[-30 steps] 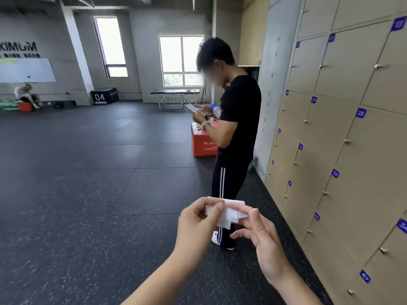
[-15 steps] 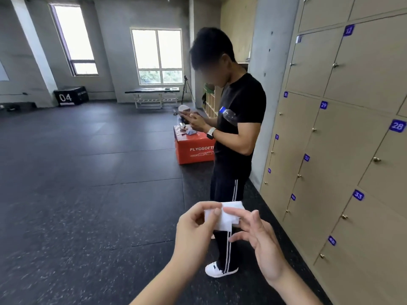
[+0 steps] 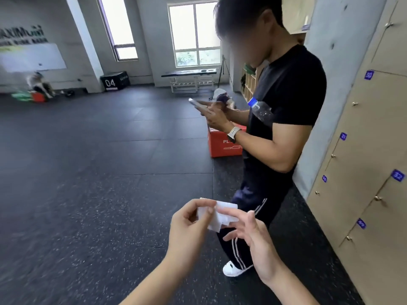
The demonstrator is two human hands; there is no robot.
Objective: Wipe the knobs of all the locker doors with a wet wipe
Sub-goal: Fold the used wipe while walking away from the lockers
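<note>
Head view: two bare hands meet low in the middle, above dark rubber flooring (image 3: pixel 88 194). The left hand (image 3: pixel 189 225) has curled fingers and pinches the left edge of a wet wipe (image 3: pixel 220 214) between thumb and forefinger. The right hand (image 3: pixel 253 236) pinches the wipe's right edge, its other fingers spread loosely. The one wipe is white, folded and crumpled. On the right stand tan locker doors (image 3: pixel 374 150), well apart from the hands, with six small brass knobs (image 3: pixel 378 197) visible. A person in a black T-shirt (image 3: pixel 290 89) stands beside them holding a phone (image 3: pixel 196 103).
</note>
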